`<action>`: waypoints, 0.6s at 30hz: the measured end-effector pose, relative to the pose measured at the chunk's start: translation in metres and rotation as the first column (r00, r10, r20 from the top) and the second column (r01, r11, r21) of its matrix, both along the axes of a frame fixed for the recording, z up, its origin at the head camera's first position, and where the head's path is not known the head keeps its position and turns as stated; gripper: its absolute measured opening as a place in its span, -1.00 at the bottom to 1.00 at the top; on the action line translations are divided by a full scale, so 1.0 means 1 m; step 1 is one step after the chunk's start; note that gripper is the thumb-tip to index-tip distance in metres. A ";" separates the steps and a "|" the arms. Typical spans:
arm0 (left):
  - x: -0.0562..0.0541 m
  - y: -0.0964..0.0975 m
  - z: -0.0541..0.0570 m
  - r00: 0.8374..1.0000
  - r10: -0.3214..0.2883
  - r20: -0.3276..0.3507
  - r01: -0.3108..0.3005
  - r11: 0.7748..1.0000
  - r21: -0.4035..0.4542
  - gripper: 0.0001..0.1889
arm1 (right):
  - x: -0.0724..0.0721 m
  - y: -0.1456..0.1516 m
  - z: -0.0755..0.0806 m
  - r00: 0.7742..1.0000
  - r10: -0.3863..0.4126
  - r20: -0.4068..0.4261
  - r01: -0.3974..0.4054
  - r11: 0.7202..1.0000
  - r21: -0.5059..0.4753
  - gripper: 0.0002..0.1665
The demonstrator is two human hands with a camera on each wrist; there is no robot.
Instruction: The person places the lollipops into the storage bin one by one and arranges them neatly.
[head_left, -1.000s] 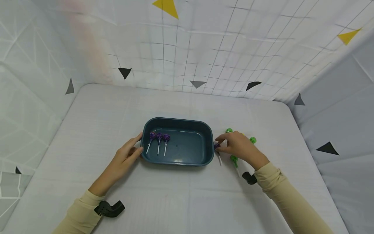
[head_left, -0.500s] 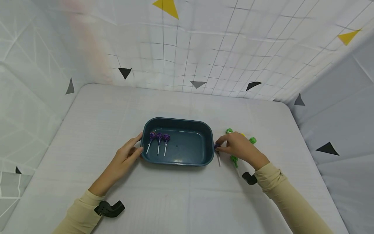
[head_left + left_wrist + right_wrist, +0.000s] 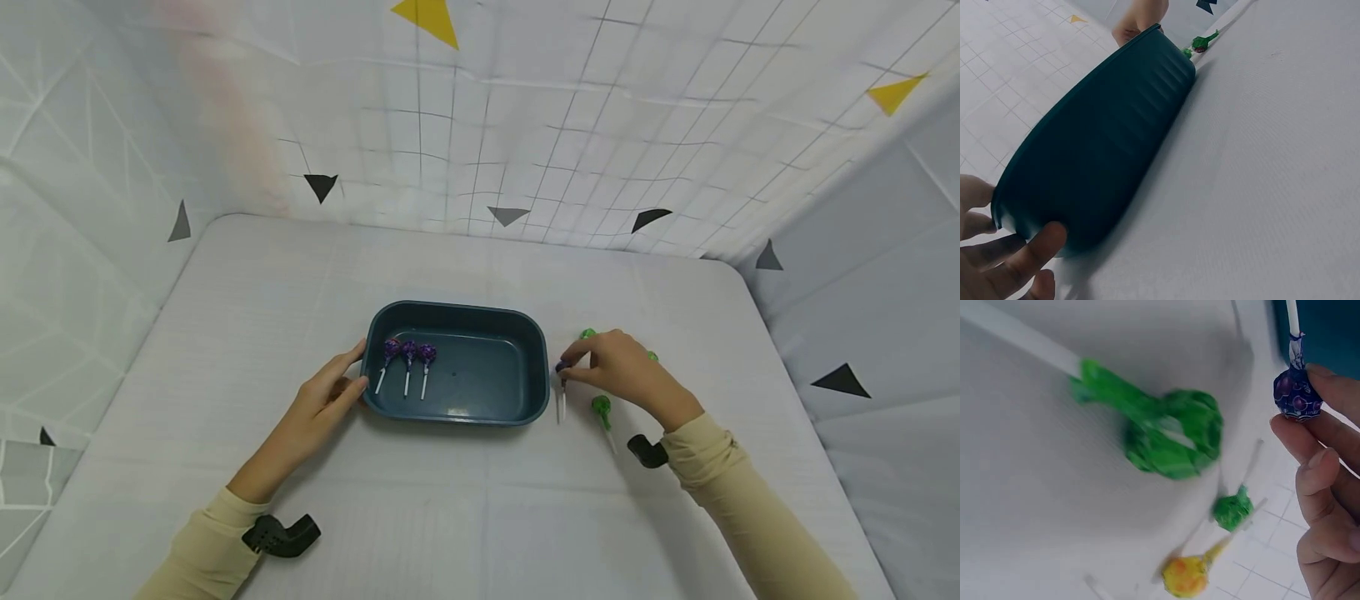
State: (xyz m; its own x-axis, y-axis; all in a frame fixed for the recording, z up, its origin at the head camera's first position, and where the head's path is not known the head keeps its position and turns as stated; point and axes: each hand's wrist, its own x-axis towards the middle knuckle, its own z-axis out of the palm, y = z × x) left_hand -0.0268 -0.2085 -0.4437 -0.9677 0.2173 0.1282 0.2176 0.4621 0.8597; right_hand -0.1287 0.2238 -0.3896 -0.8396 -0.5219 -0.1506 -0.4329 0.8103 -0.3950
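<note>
Three purple lollipops (image 3: 408,350) in the tray (image 3: 483,375)

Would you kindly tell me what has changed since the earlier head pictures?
The right hand has shifted slightly right, away from the tray, with the purple lollipop it pinches. Unchanged: the left hand touching the tray's left end, and the three purple lollipops inside.

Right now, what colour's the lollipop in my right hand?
Lollipop wrapper: bluish purple, clearest in the right wrist view.
</note>
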 end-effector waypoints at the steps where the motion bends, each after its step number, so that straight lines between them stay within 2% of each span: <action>1: 0.000 0.000 0.000 1.000 0.000 -0.001 0.000 1.000 0.001 -0.40 | 0.000 0.001 0.002 1.000 -0.002 -0.006 0.002 1.000 0.001 -0.79; 18: 0.001 0.000 0.002 1.000 -0.005 -0.012 0.005 1.000 0.009 -0.40 | -0.007 0.006 0.042 0.998 -0.050 -0.036 0.049 0.999 -0.021 -0.78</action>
State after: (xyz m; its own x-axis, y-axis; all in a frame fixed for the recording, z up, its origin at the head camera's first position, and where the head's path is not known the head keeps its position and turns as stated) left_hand -0.0261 -0.2081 -0.4417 -0.9651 0.2206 0.1415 0.2299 0.4533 0.8612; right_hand -0.1359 0.2302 -0.3478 -0.8691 -0.4823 -0.1093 -0.4071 0.8232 -0.3958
